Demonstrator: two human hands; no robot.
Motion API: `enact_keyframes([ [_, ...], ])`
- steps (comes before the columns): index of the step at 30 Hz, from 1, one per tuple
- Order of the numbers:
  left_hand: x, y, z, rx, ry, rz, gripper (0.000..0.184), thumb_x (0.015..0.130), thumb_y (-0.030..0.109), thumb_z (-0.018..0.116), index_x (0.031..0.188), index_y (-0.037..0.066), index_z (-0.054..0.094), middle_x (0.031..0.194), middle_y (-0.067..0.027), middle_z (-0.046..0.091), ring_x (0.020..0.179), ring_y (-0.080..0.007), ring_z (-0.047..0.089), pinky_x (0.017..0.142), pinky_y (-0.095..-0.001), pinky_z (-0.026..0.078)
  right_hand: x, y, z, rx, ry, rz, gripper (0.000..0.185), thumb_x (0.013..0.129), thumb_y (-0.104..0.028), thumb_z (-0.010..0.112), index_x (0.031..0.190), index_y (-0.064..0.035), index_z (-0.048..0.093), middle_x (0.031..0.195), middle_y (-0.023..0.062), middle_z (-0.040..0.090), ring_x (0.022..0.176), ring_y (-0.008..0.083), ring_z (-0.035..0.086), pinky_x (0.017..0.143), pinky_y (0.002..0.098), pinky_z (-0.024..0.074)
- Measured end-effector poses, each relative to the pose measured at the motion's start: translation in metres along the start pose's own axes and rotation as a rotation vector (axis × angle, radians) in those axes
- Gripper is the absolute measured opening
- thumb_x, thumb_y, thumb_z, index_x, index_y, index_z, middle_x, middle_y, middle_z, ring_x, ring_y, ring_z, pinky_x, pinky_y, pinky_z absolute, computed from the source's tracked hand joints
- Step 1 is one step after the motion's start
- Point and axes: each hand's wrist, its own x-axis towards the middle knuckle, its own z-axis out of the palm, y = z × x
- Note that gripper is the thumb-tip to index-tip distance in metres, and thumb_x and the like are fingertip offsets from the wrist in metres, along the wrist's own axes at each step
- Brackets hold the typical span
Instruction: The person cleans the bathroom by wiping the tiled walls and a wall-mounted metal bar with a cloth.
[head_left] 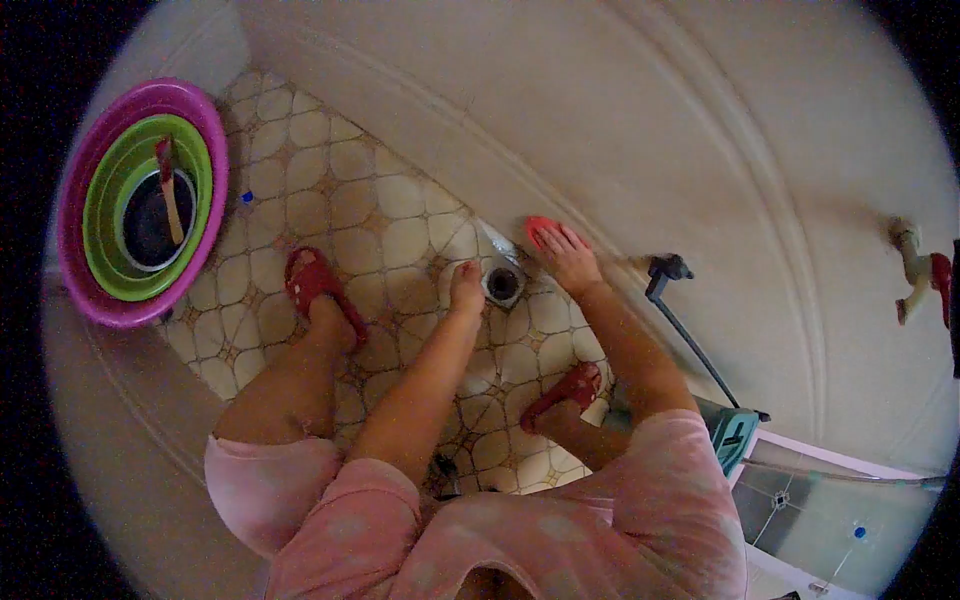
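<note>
Low at the foot of the wall, my right hand [567, 260] is closed over a bright red oval scrubber [543, 231], its fingers lying across the top. The scrubber's underside is hidden. My left hand [467, 289] hangs beside the round floor drain [502, 285], with its fingers curled. What it holds, if anything, is out of sight. A shiny wet-looking patch [499, 243] lies between the drain and the scrubber. Tiled floor [400, 210] surrounds both hands.
Nested pink [72, 250] and green basins [100, 245] stand at the left, with a wooden-handled brush [172, 205] inside. A dark pipe [700, 355] runs along the wall at right, near a tap [912, 270]. Red slippers [325, 290] are on my feet.
</note>
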Motion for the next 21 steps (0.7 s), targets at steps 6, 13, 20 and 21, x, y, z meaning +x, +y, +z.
enact_keyframes([
  [6, 0.064, -0.054, -0.010, 0.036, -0.054, 0.044, 0.036, 0.092, 0.031, 0.045, 0.114, 0.003, 0.051, 0.106, -0.0090, 0.057, 0.092, -0.0221, 0.053, 0.082, -0.0332, 0.041, 0.116, -0.009, -0.073, 0.274, 0.121, 0.137, 0.054, 0.086, -0.038, 0.043, 0.134, -0.0151, 0.037, 0.143, 0.0011, 0.029, 0.133, 0.0243, 0.021, 0.108, 0.0413, 0.0197],
  [13, 0.066, -0.054, 0.003, -0.107, 0.031, 0.041, 0.041, 0.091, 0.035, 0.043, 0.108, 0.000, 0.056, 0.103, -0.0137, 0.060, 0.094, -0.0247, 0.056, 0.084, -0.0349, 0.042, 0.117, -0.031, -0.024, 0.432, 0.016, 0.193, 0.054, 0.083, -0.027, 0.047, 0.133, -0.0114, 0.035, 0.140, 0.0015, 0.033, 0.130, 0.0219, 0.028, 0.106, 0.0385, 0.0247],
  [20, 0.096, -0.104, -0.015, 0.049, 0.030, 0.085, 0.047, 0.091, 0.039, 0.043, 0.111, -0.002, 0.054, 0.109, -0.0158, 0.057, 0.099, -0.0260, 0.054, 0.086, -0.0356, 0.041, 0.052, -0.053, 0.048, 0.134, -0.373, 0.018, 0.059, 0.083, -0.025, 0.047, 0.138, -0.0106, 0.028, 0.144, -0.0006, 0.025, 0.134, 0.0213, 0.017, 0.109, 0.0366, 0.0166],
  [21, 0.088, -0.095, -0.013, 0.038, 0.073, 0.068, 0.046, 0.091, 0.038, 0.043, 0.110, -0.002, 0.054, 0.108, -0.0160, 0.058, 0.097, -0.0262, 0.055, 0.086, -0.0358, 0.041, 0.042, -0.057, 0.064, 0.048, -0.400, -0.015, 0.060, 0.083, -0.024, 0.046, 0.138, -0.0106, 0.027, 0.145, -0.0008, 0.024, 0.135, 0.0214, 0.016, 0.110, 0.0366, 0.0160],
])
